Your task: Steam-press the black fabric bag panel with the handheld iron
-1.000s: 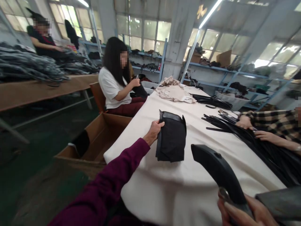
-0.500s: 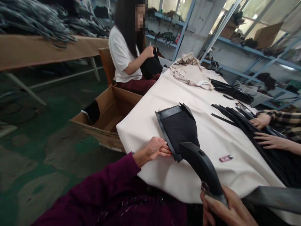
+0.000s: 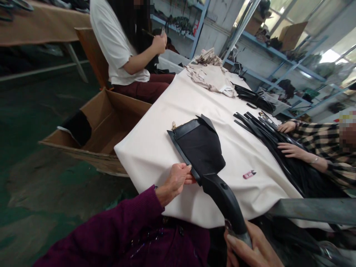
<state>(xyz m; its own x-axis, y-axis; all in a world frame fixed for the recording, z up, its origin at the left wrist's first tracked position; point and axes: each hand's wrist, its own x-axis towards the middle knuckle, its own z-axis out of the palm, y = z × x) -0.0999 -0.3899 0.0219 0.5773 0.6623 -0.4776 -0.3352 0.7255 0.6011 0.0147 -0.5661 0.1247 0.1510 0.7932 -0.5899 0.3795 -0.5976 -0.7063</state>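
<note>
Black leather-edged fabric panel (image 3: 198,146) lay flat on the white-covered desk (image 3: 144,159), left hand (image 3: 175,183) touching its edge, right hand (image 3: 241,246) apart, clamped on a curved moulded grip (image 3: 222,198), whose pull could drag the panel askew.

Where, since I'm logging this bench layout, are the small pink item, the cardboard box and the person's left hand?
Small pink item (image 3: 249,174): head view, on its middle, on the white table cover.
Cardboard box (image 3: 122,118): head view, on its inner wall.
Left hand (image 3: 175,183): head view, on the back of the hand.
</note>
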